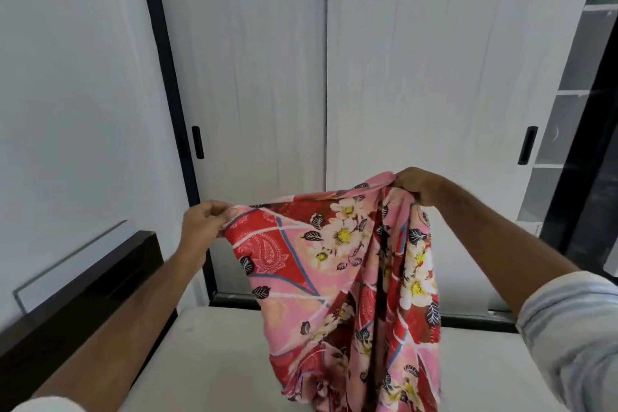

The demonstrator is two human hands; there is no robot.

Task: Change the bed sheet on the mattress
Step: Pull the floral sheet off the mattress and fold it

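You are holding the red and pink floral cotton bed sheet (337, 264) up in the air by its top edge, so it hangs in bunched folds with its lower end trailing down onto the bare off-white mattress (214, 351). Judging by that uncovered mattress, the old sheet looks to be off already, and this one has yet to be opened, spread flat and tucked in; most of the laying is still ahead.

Your left hand (204, 219) is closed in a pinch on the sheet's left corner, thumb over the cloth. Your right hand (416, 185) is fisted around the gathered edge, held a little higher.

The dark wooden headboard (83, 291) runs along the mattress's left side, and the white sliding wardrobe doors (401, 77) stand just beyond it.
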